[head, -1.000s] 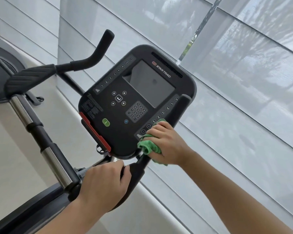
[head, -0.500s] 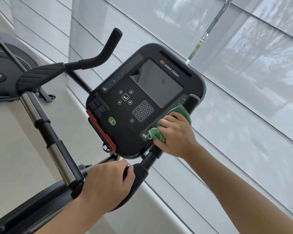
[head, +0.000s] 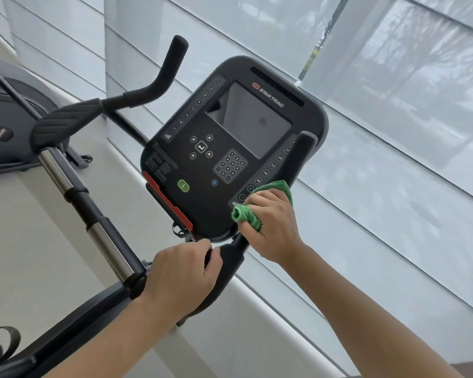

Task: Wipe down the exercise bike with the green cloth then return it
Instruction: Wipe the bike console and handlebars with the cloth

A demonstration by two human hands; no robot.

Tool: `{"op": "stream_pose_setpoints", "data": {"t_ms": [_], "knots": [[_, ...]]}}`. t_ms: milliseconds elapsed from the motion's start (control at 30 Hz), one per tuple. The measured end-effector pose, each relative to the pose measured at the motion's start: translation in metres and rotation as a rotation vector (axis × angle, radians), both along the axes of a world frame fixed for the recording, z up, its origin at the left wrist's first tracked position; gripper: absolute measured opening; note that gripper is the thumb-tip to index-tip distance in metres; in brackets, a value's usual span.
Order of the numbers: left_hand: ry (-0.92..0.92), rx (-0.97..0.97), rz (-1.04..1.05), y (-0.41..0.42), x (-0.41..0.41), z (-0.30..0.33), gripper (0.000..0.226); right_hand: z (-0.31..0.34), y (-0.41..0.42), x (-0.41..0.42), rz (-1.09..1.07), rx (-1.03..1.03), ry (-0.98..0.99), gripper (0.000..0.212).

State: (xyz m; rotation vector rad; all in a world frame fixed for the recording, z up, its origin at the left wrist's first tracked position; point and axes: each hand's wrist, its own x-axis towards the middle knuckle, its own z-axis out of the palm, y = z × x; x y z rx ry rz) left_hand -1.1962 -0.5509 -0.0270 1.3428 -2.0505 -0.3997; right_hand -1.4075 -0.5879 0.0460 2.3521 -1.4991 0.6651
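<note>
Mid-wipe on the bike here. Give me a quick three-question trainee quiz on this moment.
1. True or false: the right hand presses the green cloth around the right handlebar.
2. What does the left hand grip?
A. the console
B. the lower bend of the right handlebar
C. the left handlebar
3. Fill in: the console screen is ____ (lit/dark).

Key: 1 true; 2 B; 3 dark.

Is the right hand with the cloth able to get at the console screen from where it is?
Probably yes: the right hand holds the green cloth beside the console, and nothing covers the screen.
</note>
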Motion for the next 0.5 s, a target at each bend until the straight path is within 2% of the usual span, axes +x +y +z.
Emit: {"op": "stream_pose_setpoints", "data": {"t_ms": [133, 300, 400, 500], "knots": [[-0.019, -0.024, -0.011, 0.0, 0.001, 0.001, 0.044, -0.005, 0.01, 0.009, 0.011, 0.021, -0.01, 0.022], [-0.031, -0.004, -0.016, 0.0, 0.002, 0.002, 0.043, -0.018, 0.023, 0.018, 0.132, 0.054, 0.043, 0.023], [-0.02, 0.016, -0.007, -0.002, 0.0, 0.004, 0.039, -0.008, 0.019, 0.014, 0.179, -0.068, 0.107, 0.027], [-0.024, 0.054, -0.026, -0.004, -0.002, 0.008, 0.036, 0.033, 0.015, 0.01, 0.179, -0.252, -0.009, 0.026]]}}
